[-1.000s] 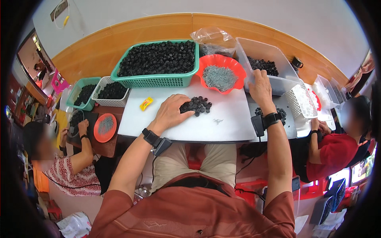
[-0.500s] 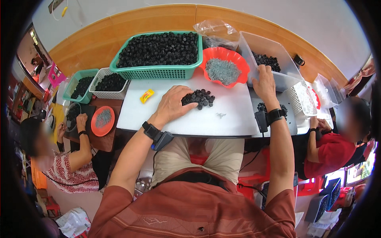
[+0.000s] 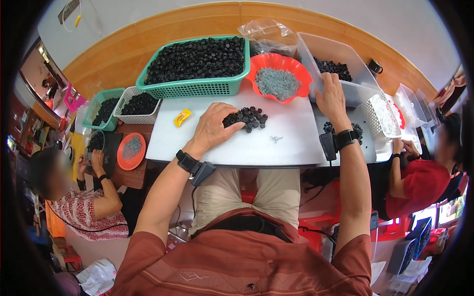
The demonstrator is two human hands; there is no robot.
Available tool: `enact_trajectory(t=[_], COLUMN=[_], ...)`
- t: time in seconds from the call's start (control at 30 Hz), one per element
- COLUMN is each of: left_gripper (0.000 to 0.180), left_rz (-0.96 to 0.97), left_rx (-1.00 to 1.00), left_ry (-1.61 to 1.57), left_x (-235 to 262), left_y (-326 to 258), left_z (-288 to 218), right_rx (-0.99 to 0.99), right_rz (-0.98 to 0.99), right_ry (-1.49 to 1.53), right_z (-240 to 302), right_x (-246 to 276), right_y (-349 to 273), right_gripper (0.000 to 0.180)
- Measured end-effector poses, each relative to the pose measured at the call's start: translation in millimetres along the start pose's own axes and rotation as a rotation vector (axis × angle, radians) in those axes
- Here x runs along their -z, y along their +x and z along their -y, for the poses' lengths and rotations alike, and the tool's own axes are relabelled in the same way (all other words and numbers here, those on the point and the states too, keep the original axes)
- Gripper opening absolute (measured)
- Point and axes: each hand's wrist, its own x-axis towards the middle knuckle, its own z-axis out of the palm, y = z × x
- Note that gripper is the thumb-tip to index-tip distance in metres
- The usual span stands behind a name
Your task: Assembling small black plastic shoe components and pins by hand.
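From the head camera, I am watching the left hand [image 3: 213,129] resting palm-down on the white table [image 3: 291,148], its fingers curling loosely over the near edge of a small pile of black caps [image 3: 246,118]; nothing is pinched, the fingertips are only touching the heap. The pile is lying just beyond and to the right of that hand. The right hand [image 3: 331,100] is gripping the near wall of a clear plastic bin [image 3: 358,89], fingers hooked over the rim (whether they are also holding a cap, I cannot tell). Between the two hands, farther out, an orange bowl [image 3: 297,70] of grey pieces is sitting, and beyond the left hand a green basket [image 3: 197,89] is brimming with more black caps. A yellow wrapper [image 3: 182,117] is lying just left of the left hand. Co-workers are sitting at either side.
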Motion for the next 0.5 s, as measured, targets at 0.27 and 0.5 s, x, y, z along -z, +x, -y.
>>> enact_trajectory(t=[0.27,0.5], left_gripper=[0.038,0.037], left_rz=[-0.03,-0.055], left_rx=[-0.012,-0.025], left_ry=[0.033,0.024], left_x=[-3.8,-2.0], left_y=[0.0,0.1], left_z=[3.2,3.6], right_rx=[-0.069,-0.129], right_rz=[-0.007,0.102], right_ry=[0.052,0.47], right_z=[6.2,83.5], right_x=[10.6,0.9], right_y=[-5.2,-56.1], right_gripper=[0.053,0.023])
